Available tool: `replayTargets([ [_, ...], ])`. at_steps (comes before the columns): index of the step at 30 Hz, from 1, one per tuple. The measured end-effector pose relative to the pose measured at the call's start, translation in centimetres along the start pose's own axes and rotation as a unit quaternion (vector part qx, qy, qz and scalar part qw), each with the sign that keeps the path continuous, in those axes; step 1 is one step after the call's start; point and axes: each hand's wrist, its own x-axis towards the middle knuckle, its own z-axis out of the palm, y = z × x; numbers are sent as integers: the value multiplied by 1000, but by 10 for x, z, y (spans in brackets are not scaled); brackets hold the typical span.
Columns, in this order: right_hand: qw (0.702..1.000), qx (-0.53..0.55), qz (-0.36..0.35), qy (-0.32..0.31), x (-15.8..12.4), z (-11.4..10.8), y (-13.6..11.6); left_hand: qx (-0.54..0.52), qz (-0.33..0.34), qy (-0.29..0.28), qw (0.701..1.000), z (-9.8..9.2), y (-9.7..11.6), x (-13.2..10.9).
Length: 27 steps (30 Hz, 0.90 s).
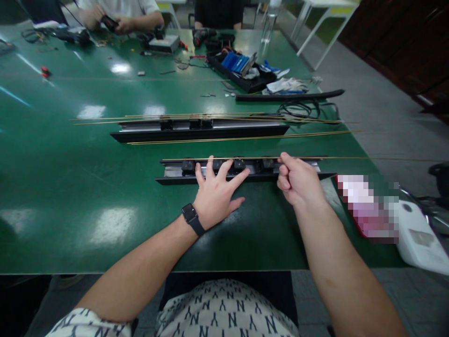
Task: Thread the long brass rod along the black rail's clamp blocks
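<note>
A black and silver rail [175, 174] with several black clips lies across the green table [87, 196] in front of me. My left hand [217, 194], a black watch on its wrist, lies spread on the rail's front edge, fingers flat. My right hand [298, 180] is curled in a pinch round a thin brass rod [351, 158] that runs along the top of the rail and sticks out to the right.
A second, longer rail [199, 130] with several brass rods [245, 138] lies farther back. Behind it are a black tray [242, 70] of parts, cables and tools. Two other people work at the far edge. A white device [421, 238] sits at the right.
</note>
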Motion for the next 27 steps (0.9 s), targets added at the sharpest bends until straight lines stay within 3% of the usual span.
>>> replayTargets([
  [12, 999, 9, 11, -29, -5, -2, -4, -1, 1, 2, 1000, 0, -1, 0],
  [27, 1000, 0, 0, -4, -1, 0, -1, -3, 0, 2, 1000, 0, 0, 0],
])
